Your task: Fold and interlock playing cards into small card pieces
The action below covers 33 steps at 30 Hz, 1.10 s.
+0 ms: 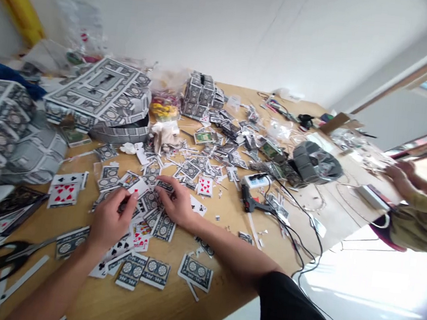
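Note:
Loose playing cards lie in a heap on the wooden table, among them a card with a patterned back and a red face card. Over the heap's left side, my left hand is closed, its thumb and forefinger pinched together beside a white card with a red mark. Whether it holds anything is hidden. Facing it, my right hand bends its fingers and thumb around a dark patterned playing card. Scissors with black handles rest left of my left forearm.
A glue gun with trailing cables lies right of the cards, near a white power strip. Card-covered box shapes stand at the back left; a grey curved piece sits at the right. Another person's hands are at the far right.

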Motion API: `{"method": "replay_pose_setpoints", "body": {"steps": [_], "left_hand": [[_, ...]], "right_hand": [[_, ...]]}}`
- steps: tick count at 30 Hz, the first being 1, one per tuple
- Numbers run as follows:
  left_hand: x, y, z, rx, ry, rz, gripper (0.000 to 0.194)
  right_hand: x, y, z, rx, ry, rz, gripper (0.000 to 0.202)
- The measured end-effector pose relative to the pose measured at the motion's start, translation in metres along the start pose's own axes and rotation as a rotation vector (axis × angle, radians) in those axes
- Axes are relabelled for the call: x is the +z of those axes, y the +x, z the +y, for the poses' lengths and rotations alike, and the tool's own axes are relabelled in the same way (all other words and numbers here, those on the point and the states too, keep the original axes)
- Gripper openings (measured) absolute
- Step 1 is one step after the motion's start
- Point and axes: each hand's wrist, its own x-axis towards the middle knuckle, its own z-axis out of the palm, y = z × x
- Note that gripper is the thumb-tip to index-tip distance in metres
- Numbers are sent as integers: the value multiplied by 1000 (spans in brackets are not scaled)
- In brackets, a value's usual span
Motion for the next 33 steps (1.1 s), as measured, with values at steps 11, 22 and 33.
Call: {"method": "replay_pose_setpoints", "body": {"steps": [11,22,33], "left_hand": [[0,1,0,73,-9,-27,23],[-1,0,3,142,-34,-79,12],[1,-1,2,102,-78,-142,8]], "right_hand": [[5,1,3,199,10,-2,39],[5,1,5,199,9,-23,44],[3,1,-3,186,37,-104,31]]}}
